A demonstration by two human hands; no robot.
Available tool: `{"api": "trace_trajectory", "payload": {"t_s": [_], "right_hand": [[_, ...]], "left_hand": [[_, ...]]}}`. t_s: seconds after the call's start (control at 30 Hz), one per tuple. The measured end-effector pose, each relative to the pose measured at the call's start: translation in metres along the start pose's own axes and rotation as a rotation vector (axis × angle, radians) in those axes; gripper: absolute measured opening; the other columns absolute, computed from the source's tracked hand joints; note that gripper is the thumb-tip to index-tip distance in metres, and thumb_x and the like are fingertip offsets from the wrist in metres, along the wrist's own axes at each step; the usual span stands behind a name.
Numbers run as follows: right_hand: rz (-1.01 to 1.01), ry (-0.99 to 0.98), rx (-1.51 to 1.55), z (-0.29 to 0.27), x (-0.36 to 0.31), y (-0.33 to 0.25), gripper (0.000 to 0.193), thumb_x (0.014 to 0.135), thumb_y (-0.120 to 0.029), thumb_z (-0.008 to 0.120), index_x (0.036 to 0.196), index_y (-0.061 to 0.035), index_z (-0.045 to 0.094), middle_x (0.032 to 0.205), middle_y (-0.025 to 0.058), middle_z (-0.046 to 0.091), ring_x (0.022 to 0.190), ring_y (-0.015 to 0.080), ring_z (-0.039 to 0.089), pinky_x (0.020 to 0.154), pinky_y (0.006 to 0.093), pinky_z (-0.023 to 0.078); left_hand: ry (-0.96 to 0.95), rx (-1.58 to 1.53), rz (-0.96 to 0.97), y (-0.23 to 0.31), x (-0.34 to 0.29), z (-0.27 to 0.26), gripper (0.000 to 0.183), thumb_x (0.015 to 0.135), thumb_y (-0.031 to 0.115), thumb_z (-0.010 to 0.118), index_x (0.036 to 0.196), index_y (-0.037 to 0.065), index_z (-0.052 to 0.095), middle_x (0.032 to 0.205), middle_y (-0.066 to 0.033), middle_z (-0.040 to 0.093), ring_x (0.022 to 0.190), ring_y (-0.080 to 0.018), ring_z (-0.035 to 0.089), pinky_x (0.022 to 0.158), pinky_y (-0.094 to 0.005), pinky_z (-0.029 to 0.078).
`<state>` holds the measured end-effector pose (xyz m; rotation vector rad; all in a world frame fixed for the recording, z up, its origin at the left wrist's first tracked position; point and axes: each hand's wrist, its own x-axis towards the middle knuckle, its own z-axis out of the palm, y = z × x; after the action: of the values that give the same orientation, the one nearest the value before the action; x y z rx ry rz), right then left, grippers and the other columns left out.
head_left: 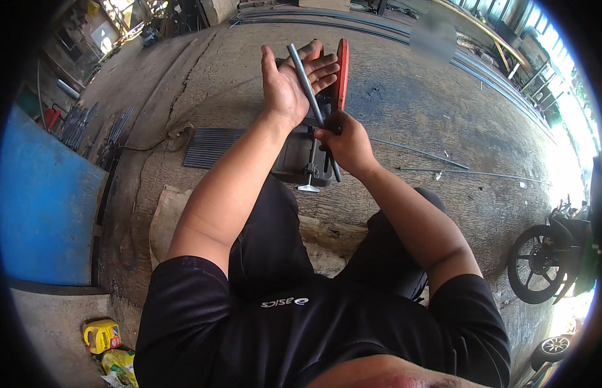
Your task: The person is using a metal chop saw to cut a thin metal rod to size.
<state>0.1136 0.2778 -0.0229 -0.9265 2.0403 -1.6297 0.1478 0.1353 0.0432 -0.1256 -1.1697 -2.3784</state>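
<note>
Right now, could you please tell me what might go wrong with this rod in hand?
The rod could slip or swing, as only the right grip is closed on it and the left grip is open. The left grip appears close to the machine's red part and might knock it. Thin bars lying on the floor might trip someone.

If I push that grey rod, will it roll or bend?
The rod looks round, so it would probably roll if set down. It runs straight either side of the right hand and looks like metal, so it's likely stiff.
</note>
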Motion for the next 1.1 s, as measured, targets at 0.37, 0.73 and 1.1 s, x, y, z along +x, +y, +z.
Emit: {"api": "trace_trajectory", "payload": {"t_s": [0.37, 0.73, 1.1], "right_hand": [[-0.239, 0.061, -0.122, 0.027, 0.036, -0.004, 0.030, 0.075, -0.022, 0.074, 0.092, 0.0013, 0.065, 0.084, 0.0192, 0.068, 0.081, 0.0299, 0.067, 0.072, 0.0369, 0.050], [-0.362, -0.257, -0.278, 0.162, 0.070, -0.046, 0.034, 0.076, -0.026, 0.071, 0.102, -0.0036, 0.069, 0.082, 0.0162, 0.069, 0.077, 0.0298, 0.068, 0.075, 0.0360, 0.052], [-0.168, -0.519, -0.709, 0.405, 0.159, 0.042, 0.030, 0.082, -0.026, 0.065, 0.104, -0.0059, 0.066, 0.101, 0.0184, 0.067, 0.099, 0.0326, 0.063, 0.086, 0.0399, 0.051]], "left_hand": [[0.295, 0.801, -0.150, 0.029, -0.029, -0.052, 0.032, 0.093, 0.030, 0.059, 0.104, 0.000, 0.060, 0.097, -0.0078, 0.063, 0.087, -0.0168, 0.062, 0.080, -0.0326, 0.052], [0.784, 1.012, 0.046, 0.123, -0.075, -0.143, 0.028, 0.089, 0.019, 0.065, 0.096, -0.007, 0.066, 0.084, -0.0114, 0.067, 0.069, -0.0192, 0.066, 0.063, -0.0320, 0.056], [1.371, 1.199, -0.242, 0.138, -0.091, -0.416, 0.036, 0.081, 0.027, 0.073, 0.097, -0.004, 0.068, 0.095, -0.0162, 0.069, 0.085, -0.0271, 0.067, 0.076, -0.0373, 0.051]]}}
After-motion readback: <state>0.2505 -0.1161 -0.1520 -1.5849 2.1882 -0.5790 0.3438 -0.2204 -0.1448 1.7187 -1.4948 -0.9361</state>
